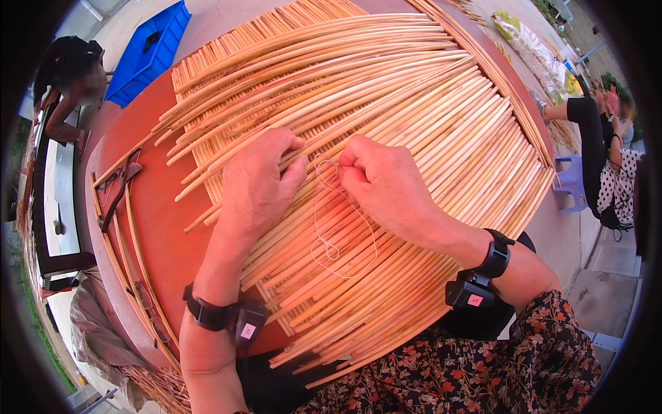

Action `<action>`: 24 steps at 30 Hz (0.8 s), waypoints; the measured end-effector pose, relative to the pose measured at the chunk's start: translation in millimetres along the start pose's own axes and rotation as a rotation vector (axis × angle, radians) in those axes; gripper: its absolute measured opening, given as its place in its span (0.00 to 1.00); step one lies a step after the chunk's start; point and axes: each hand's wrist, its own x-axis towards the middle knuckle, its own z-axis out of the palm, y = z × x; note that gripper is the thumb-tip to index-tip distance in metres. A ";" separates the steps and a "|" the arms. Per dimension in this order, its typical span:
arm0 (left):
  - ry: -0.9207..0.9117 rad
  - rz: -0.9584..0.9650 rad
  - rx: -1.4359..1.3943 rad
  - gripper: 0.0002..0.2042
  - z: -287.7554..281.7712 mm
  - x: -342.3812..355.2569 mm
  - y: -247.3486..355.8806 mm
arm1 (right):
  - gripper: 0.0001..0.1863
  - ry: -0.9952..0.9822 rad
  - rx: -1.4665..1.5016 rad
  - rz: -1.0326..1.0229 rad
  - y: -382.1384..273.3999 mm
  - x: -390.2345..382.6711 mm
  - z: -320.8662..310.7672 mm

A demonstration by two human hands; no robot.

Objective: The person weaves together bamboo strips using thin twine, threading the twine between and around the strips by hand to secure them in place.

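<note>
A fan of pale, peeled stalks (441, 138) lies side by side before me, joined into a mat. My left hand (262, 179) is curled over the mat's left part, thumb and forefinger closed around a stalk; its other fingers are hidden. Just to its right, my right hand (386, 179) is in a pinch, closed on a thin white thread (376, 248). The thread hangs in a loose loop over the stalks below, with a small curl in it. The pinching fingertips partly hide the thread's end.
Beneath the stalks is a red-brown tabletop (162, 207). Pruning shears (121, 183) and long thin sticks (127, 255) lie at its left. Beyond stand a blue crate (148, 52) and a purple stool (571, 183). People sit at far left and far right.
</note>
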 end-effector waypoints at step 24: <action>0.003 0.000 -0.002 0.08 -0.1 0.0 0.7 | 0.05 0.015 -0.051 -0.012 -1.3 1.6 2.5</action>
